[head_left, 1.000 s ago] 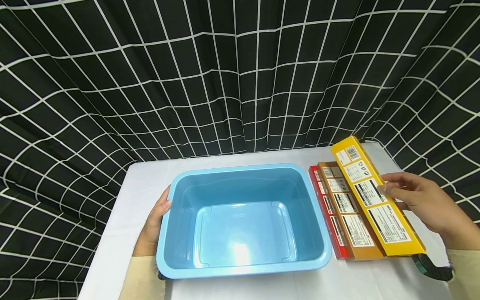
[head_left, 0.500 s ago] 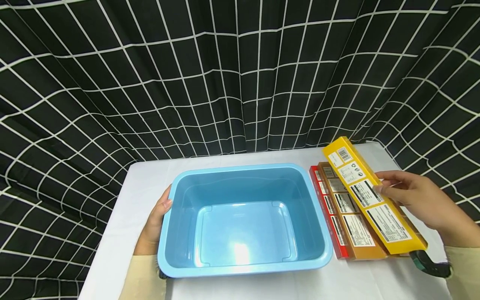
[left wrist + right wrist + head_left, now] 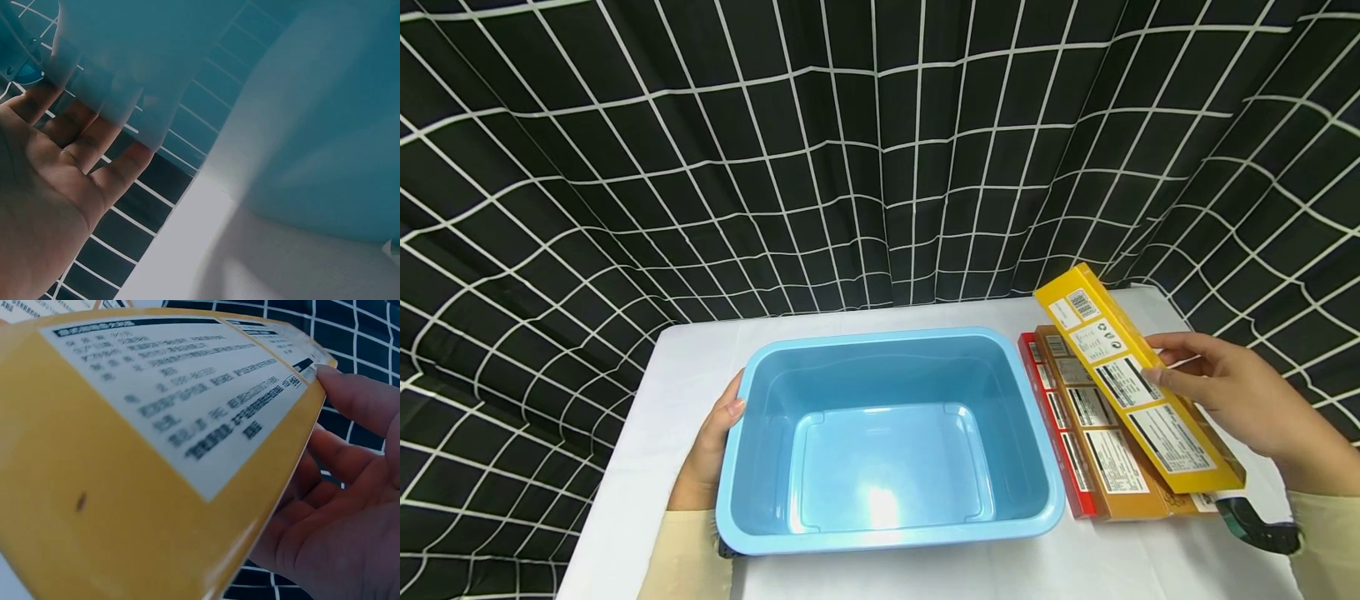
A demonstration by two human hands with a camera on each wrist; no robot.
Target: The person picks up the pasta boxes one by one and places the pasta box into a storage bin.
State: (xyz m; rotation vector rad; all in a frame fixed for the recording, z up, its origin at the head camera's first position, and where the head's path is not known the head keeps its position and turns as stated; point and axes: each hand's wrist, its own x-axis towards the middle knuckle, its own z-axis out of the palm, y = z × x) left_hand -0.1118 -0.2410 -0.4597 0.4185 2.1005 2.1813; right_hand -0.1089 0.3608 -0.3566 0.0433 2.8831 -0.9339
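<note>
A light blue plastic tub point(image 3: 895, 467) stands on the table in the head view. At its left rim is my left hand point(image 3: 707, 442), thumb over the edge. In the left wrist view, the fingers of that hand point(image 3: 69, 150) reach up behind the tub's bluish rim point(image 3: 206, 75). My right hand point(image 3: 1240, 392) pinches a long yellow carton point(image 3: 1138, 404) by its right edge. That carton is tilted, its far end raised over other cartons. The right wrist view shows the thumb on the carton's printed face point(image 3: 94, 469), with fingers behind.
Under and left of the yellow carton lie a brown carton point(image 3: 1116, 462) and a narrow red carton point(image 3: 1075, 462), close beside the tub's right side. White cloth covers the table point(image 3: 985, 575). A black curtain with white grid lines point(image 3: 880, 167) surrounds it.
The yellow carton has moved left and lifted slightly off the brown cartons, its far end swinging left, with my right hand still holding it. My left hand and the tub look nearly unchanged.
</note>
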